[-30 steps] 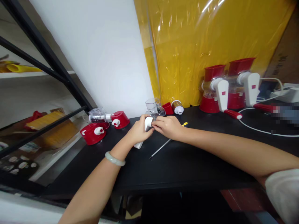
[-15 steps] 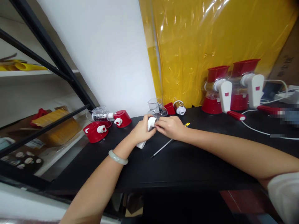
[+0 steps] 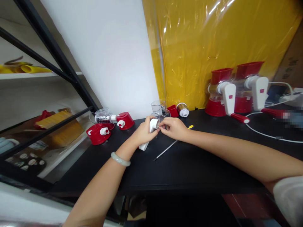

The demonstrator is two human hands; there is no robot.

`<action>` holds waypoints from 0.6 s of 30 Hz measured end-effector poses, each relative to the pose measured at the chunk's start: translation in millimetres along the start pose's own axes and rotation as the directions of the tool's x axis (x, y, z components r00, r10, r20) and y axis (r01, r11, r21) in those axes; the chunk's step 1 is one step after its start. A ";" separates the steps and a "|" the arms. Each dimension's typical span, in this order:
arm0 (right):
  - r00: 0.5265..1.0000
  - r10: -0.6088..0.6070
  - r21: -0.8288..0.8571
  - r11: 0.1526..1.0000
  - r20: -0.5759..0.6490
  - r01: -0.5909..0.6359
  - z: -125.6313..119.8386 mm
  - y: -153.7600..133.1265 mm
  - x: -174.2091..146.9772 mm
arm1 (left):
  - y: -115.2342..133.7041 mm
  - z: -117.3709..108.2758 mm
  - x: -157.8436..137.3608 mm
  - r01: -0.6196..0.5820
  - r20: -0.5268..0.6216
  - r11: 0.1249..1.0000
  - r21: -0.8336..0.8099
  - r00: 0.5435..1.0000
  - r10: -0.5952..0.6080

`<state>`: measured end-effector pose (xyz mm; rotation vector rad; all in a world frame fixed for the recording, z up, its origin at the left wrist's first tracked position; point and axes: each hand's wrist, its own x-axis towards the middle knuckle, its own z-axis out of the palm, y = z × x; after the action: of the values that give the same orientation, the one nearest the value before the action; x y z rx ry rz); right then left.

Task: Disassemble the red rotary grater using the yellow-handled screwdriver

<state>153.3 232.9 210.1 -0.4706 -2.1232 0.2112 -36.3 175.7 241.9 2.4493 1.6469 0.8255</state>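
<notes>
A bent white plastic handle (image 3: 154, 123) is gripped in the left hand (image 3: 144, 131); whether anything is pinched by the right hand (image 3: 174, 128) just beside cannot be told. If held loosely, the handle could be dropped.

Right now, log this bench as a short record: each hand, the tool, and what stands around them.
Left hand: gripping a white crank
Right hand: fingers pinched at the crank's round end; anything between them is too small to tell
Tool: screwdriver, lying on the black table, passing beneath the right forearm
Behind hands: red part, grater drum
Left side: red base with white knob
Right side: two upright grinders
</notes>
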 end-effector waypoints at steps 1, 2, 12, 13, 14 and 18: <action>1.000 -0.006 0.009 1.000 0.008 0.006 -0.1 1.1 0.1 | -1.1 -0.3 0.2 0.000 -0.002 1.000 0.000 1.000 0.000; 1.000 -0.011 0.013 1.000 0.020 0.011 -0.2 2.1 0.1 | -2.5 -0.7 0.4 -0.003 -0.004 1.000 0.000 1.000 0.003; 0.935 -0.017 0.004 1.000 0.354 0.016 2.9 13.5 -2.8 | -13.9 -10.7 2.4 -0.055 0.016 0.997 0.050 0.998 0.054; 0.918 -0.020 0.005 1.000 0.397 0.020 3.0 14.3 -3.0 | -13.4 -11.2 2.2 -0.064 0.014 0.997 0.045 0.998 0.063; 0.902 -0.020 0.003 1.000 0.430 0.021 2.9 15.0 -3.0 | -12.7 -11.6 1.9 -0.069 0.010 0.997 0.036 0.998 0.069; 0.879 -0.024 0.036 0.999 0.476 0.008 1.4 15.9 -1.9 | -10.5 -11.5 -0.3 -0.043 0.003 0.993 -0.107 0.999 0.043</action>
<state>157.1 246.6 202.7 -0.4091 -2.6009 0.3853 -50.6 177.2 247.9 2.4198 1.5118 0.8873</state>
